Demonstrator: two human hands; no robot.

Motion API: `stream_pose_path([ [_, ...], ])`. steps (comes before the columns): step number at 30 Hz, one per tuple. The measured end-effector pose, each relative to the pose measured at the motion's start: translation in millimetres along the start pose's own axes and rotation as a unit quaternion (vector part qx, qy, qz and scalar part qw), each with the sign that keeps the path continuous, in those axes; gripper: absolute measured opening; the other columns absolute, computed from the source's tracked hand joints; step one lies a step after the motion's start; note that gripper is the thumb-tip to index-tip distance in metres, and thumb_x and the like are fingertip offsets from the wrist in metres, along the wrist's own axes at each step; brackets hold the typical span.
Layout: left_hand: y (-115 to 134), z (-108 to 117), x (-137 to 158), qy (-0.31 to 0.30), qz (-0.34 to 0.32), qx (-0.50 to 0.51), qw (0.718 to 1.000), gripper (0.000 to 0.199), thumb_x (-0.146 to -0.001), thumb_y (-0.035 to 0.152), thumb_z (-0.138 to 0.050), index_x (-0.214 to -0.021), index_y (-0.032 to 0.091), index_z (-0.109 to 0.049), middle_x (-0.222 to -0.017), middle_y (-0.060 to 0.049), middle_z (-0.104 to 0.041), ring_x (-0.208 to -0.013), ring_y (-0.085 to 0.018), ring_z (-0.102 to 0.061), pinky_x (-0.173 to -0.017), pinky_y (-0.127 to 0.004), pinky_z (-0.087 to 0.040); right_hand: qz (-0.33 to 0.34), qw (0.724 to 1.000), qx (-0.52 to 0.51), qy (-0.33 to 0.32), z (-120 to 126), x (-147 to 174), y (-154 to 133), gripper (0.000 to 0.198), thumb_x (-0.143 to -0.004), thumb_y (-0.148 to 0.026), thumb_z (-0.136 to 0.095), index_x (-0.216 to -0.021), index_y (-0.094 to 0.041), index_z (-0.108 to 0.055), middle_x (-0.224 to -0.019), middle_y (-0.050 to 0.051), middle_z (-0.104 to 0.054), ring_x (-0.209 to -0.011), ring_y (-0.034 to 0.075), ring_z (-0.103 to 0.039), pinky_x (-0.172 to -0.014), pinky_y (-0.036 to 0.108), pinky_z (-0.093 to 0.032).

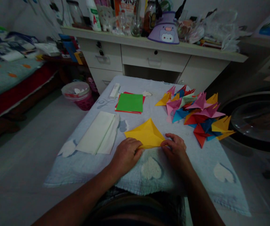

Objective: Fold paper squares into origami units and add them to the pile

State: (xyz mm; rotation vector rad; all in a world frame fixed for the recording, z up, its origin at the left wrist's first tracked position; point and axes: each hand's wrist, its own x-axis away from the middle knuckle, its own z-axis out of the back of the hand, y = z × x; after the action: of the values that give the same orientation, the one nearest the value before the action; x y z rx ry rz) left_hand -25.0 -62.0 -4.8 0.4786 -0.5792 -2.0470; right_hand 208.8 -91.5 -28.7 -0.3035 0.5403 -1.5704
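Yellow paper (146,135), creased, pointed corners, heart-patterned cloth (83,169)

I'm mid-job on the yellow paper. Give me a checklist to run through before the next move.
1. Left hand on the yellow paper: ok, at its near edge, toward the left.
2. Right hand on the paper: ok, at its right corner.
3. Underside of the yellow paper free of stray folds: cannot tell, it is hidden.
4. Folded paper birds apart from the hands: ok, grouped beyond and right of the right hand.
5. Green square sheet apart from the yellow paper: ok, atop a stack beyond it.
6. White folded sheet apart from the yellow paper: ok, to its left.
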Motion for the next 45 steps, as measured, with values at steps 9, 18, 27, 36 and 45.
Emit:
stream_pose_path([
  [9, 7.8, -2.1, -10.2, 0.011, 0.082, -0.028, 0.996, 0.013, -0.085, 0.03, -0.061, -0.085, 0.018, -0.064, -0.082, -0.004, -0.066, -0.082, -0.021, -0.059, -0.073, -0.031, -0.04, -0.015, 1.0, 0.013, 0.012, -1.9, -0.5, -5.0, 0.012, -0.082, -0.024, -0.057, -0.08, -0.024, -0.069, -0.125, 0.006, -0.058, -0.119, 0.03, -0.045, -0.101, 0.052, -0.031],
  [18, 1.5, -5.5, -14.9, 0.049, 0.088, -0.115, 0.988, 0.02, -0.082, 0.037, -0.065, -0.074, 0.019, -0.066, -0.092, -0.006, -0.062, -0.097, -0.026, -0.053, -0.08, -0.038, -0.037, -0.028, 0.999, 0.034, 0.026, -4.4, -2.9, -9.7, 0.012, -0.083, -0.025, -0.056, -0.079, -0.022, -0.067, -0.121, 0.008, -0.06, -0.115, 0.029, -0.048, -0.099, 0.052, -0.034],
  [27, 1.7, -7.4, -15.3, 0.059, 0.102, -0.114, 0.986, 0.019, -0.08, 0.037, -0.066, -0.076, 0.018, -0.066, -0.095, -0.008, -0.058, -0.101, -0.029, -0.048, -0.083, -0.042, -0.039, -0.026, 0.999, 0.032, 0.036, -5.5, -3.1, -9.3, 0.011, -0.083, -0.027, -0.057, -0.079, -0.022, -0.066, -0.119, 0.008, -0.06, -0.112, 0.029, -0.05, -0.098, 0.05, -0.035],
  [36, 1.9, -10.3, -14.9, 0.065, 0.1, -0.122, 0.985, 0.02, -0.084, 0.036, -0.06, -0.076, 0.018, -0.064, -0.096, -0.009, -0.058, -0.102, -0.03, -0.048, -0.083, -0.044, -0.039, -0.031, 0.998, 0.041, 0.03, -4.7, -4.2, -10.2, 0.009, -0.082, -0.027, -0.059, -0.081, -0.022, -0.066, -0.118, 0.008, -0.06, -0.109, 0.029, -0.052, -0.098, 0.05, -0.036],
  [45, 3.5, -9.2, -15.4, 0.061, 0.107, -0.127, 0.984, 0.019, -0.083, 0.035, -0.06, -0.075, 0.018, -0.063, -0.095, -0.009, -0.058, -0.101, -0.03, -0.048, -0.082, -0.044, -0.039, -0.026, 0.998, 0.038, 0.035, -3.8, -3.5, -12.0, 0.01, -0.083, -0.028, -0.058, -0.079, -0.022, -0.065, -0.118, 0.008, -0.06, -0.109, 0.03, -0.051, -0.096, 0.051, -0.036],
])
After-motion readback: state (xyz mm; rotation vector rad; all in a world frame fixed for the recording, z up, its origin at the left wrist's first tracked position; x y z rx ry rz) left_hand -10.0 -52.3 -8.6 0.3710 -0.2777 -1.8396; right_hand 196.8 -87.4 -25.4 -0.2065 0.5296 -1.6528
